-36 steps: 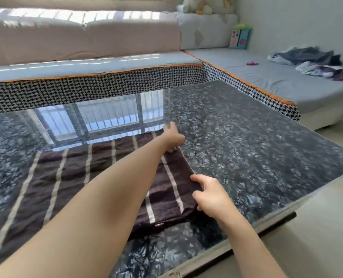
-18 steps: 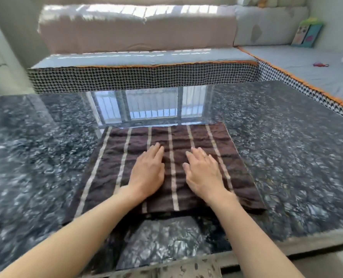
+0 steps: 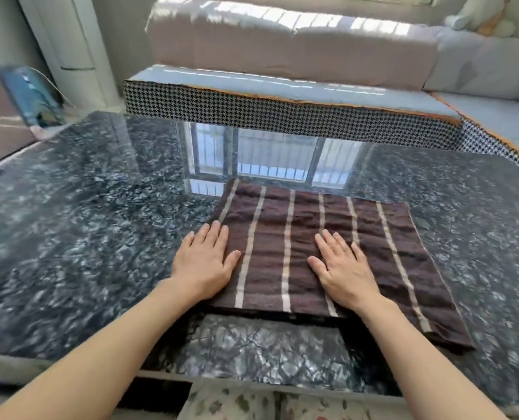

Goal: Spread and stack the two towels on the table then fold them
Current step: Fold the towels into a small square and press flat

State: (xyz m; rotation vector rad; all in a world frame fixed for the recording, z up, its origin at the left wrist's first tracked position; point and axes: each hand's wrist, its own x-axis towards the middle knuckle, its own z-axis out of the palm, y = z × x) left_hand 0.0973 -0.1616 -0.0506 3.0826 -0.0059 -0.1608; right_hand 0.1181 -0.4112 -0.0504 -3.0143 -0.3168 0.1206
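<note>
- My left hand (image 3: pixel 203 266) lies palm down at the left edge of the folded brown towel (image 3: pixel 321 256), its fingers (image 3: pixel 214 236) straight and close together, gripping nothing; the heel of the hand and the outer fingers hang over onto the counter (image 3: pixel 79 225).
- My right hand (image 3: pixel 344 269) presses flat on the middle of the towel, right of centre — its fingers slightly fanned, thumb stretched out to the left, nothing held.
- The towel is dark brown with thin pale stripes running away from me; it sits flat near the front of the counter, a little right of the middle, its near edge showing a thick fold.
- I cannot tell from here how many layers lie in that fold, or whether both towels are in it.
- The counter is glossy dark stone with a mottled pattern — a window shows as a reflection just beyond the towel's far edge.
- Behind the counter runs a sofa (image 3: pixel 282 95) with a houndstooth front and pale back cushions.
</note>
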